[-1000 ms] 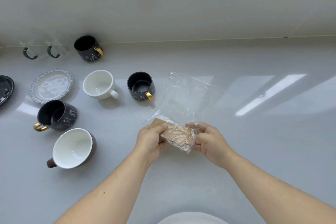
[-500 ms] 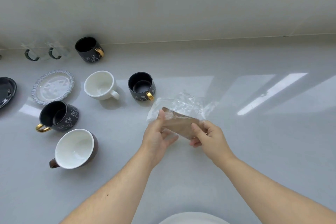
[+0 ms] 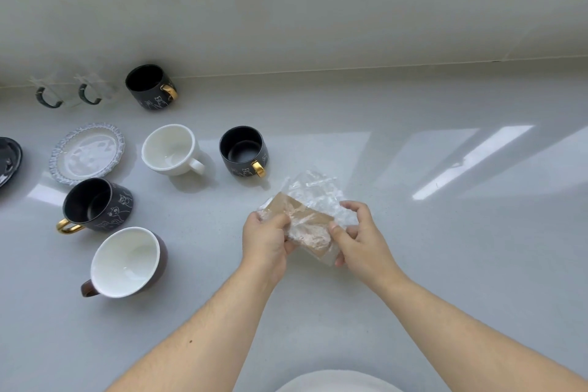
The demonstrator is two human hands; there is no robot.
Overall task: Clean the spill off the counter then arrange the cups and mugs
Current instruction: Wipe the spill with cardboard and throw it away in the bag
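Note:
Both hands hold a flat brown pad wrapped in crumpled clear plastic (image 3: 305,219) just above the grey counter (image 3: 445,264). My left hand (image 3: 265,240) grips its left end; my right hand (image 3: 358,234) pinches the right side and the plastic. To the left stand a white mug (image 3: 168,149), a black mug with a gold handle (image 3: 243,151), another black mug with a gold handle (image 3: 95,205), a brown mug with a white inside (image 3: 127,262), and a third black mug (image 3: 149,86) by the wall.
A patterned white saucer (image 3: 87,153) and a dark saucer (image 3: 8,159) lie at the left. Two clear glass cups with dark handles (image 3: 70,94) stand against the back wall (image 3: 318,9). Sunlight streaks cross the counter on the right.
The plastic that lay spread flat on the counter has been gathered and crumpled around the brown pad. Both hands have turned the pad and shifted their grip on it.

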